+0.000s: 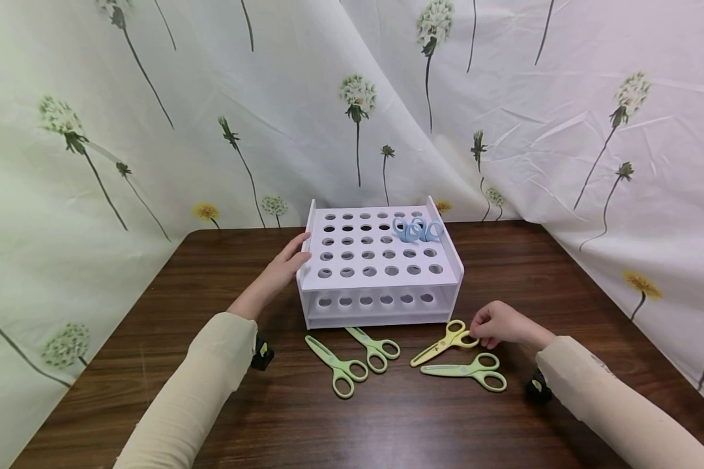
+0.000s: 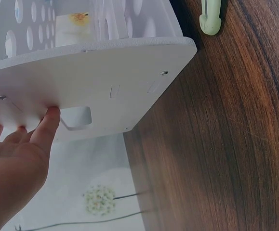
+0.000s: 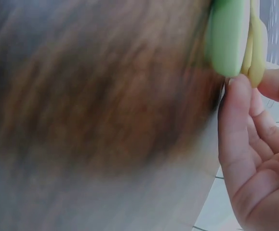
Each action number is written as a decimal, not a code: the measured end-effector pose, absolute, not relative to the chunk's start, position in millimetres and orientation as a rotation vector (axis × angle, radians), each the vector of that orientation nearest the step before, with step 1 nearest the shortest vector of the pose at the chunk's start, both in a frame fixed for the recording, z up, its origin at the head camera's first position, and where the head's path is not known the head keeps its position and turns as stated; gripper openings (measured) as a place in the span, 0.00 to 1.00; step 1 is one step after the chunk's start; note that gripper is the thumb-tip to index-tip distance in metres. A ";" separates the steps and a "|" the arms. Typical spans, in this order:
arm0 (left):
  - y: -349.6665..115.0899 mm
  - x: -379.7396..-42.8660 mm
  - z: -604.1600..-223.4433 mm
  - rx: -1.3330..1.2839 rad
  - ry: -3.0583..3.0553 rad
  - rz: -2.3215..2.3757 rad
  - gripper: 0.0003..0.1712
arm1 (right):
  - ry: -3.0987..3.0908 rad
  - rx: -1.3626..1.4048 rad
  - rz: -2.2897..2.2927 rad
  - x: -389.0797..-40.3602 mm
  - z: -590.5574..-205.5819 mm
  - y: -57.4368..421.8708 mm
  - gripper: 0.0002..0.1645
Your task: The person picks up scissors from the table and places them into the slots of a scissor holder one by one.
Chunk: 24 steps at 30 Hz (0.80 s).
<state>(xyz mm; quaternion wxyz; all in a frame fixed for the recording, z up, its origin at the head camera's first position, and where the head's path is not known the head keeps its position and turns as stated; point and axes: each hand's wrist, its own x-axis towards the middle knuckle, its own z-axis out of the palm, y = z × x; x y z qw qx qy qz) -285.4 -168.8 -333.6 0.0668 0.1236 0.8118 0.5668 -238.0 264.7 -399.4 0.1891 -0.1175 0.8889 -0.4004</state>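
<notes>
A white rack (image 1: 358,284) with rows of round holes stands on the table. My left hand (image 1: 281,267) rests its fingertips on the rack's left side panel; in the left wrist view this hand (image 2: 23,163) touches the panel beside a rectangular cutout. To the rack's front right, my right hand (image 1: 501,324) pinches a handle loop of the yellow scissors (image 1: 444,343). Their blades point left, low over the table. The right wrist view has thumb and fingers of the hand (image 3: 259,163) on the yellow handle (image 3: 258,53). Blue scissors (image 1: 409,236) stand in the rack's holes, only their handles showing above.
Green scissors (image 1: 453,370) lie just in front of the yellow pair. Two more green pairs lie left of them, one (image 1: 327,355) nearer and another (image 1: 360,337) by the rack's front edge. A flower-printed curtain (image 1: 305,130) hangs behind the brown table (image 1: 387,423).
</notes>
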 end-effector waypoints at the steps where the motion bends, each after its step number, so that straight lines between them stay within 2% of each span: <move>1: -168.7 -285.2 -333.4 0.373 2.450 1.705 0.32 | 2.491 -0.326 -1.145 -238.4 -399.9 265.6 0.04; 15: -168.5 -285.8 -333.5 0.382 2.455 1.702 0.32 | 2.256 -0.288 -1.391 -239.0 -394.1 276.0 0.14; 24: -168.7 -282.8 -329.7 0.374 2.423 1.700 0.32 | 2.218 -0.336 -1.437 -237.1 -382.7 284.5 0.17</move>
